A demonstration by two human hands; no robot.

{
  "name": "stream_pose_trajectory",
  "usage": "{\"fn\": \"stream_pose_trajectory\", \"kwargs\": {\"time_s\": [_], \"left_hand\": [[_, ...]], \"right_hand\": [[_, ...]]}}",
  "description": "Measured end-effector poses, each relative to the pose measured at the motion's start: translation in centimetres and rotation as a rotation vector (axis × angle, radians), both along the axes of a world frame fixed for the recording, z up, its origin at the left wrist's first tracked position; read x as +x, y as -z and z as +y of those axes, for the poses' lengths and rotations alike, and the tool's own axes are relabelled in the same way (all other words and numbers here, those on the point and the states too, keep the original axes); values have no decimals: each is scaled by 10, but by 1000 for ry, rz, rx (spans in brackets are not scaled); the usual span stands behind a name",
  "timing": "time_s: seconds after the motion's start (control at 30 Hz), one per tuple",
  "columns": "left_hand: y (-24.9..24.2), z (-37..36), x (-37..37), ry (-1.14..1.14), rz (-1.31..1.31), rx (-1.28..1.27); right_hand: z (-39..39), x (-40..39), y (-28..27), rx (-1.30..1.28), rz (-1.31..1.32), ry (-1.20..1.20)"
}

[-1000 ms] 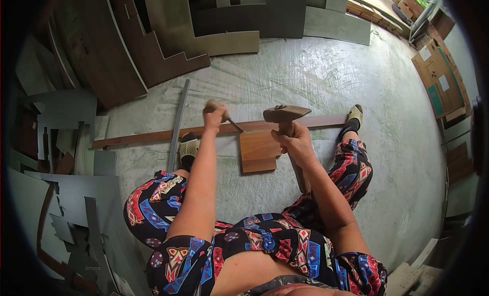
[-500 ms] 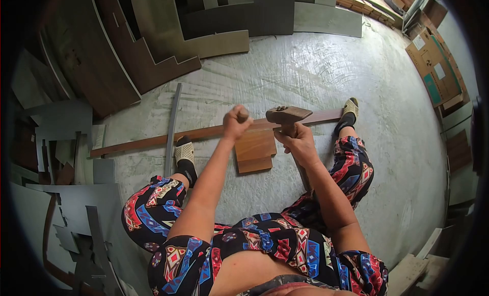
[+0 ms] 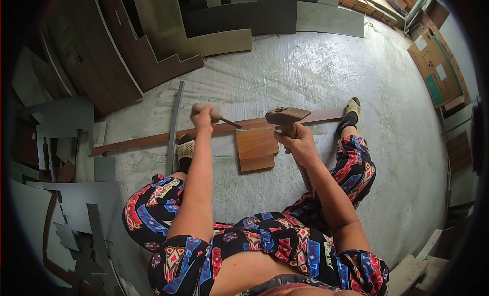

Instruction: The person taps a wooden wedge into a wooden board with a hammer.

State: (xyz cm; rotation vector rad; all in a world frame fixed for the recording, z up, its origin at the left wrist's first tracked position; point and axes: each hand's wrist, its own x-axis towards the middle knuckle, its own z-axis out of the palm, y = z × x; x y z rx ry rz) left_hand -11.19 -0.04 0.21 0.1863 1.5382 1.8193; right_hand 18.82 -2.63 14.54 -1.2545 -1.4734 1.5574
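My left hand (image 3: 204, 117) is closed round the wooden handle of a chisel (image 3: 230, 123), whose blade slants down to the right. The chisel's tip is right at the long wooden strip (image 3: 153, 139), near the upper edge of a small wooden block (image 3: 255, 149). In my right hand (image 3: 299, 143) is a hammer (image 3: 288, 115), gripped by its handle below the head. The hammer head is raised over the strip, to the right of the chisel. The strip runs across the floor above the block, and my right foot (image 3: 352, 110) rests at its right end.
A grey metal bar (image 3: 175, 123) crosses the strip beside my left foot (image 3: 185, 149). Large boards (image 3: 244, 18) lean along the far side, and sheet offcuts (image 3: 76, 204) are piled at left. A cardboard box (image 3: 435, 69) stands at right on the concrete floor (image 3: 397, 143).
My left hand has moved left and tilted the chisel from upright-looking to slanting, so its blade now shows. My right hand and the hammer have barely moved.
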Motion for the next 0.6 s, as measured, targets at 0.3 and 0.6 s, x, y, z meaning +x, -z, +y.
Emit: {"fn": "stream_pose_trajectory", "kwargs": {"time_s": [0.3,0.6], "left_hand": [[9,16,48,186,399,209],[-5,13,58,200,508,231]], "right_hand": [[1,4,4,35,-22,-11],[1,3,2,14,-57,-6]]}}
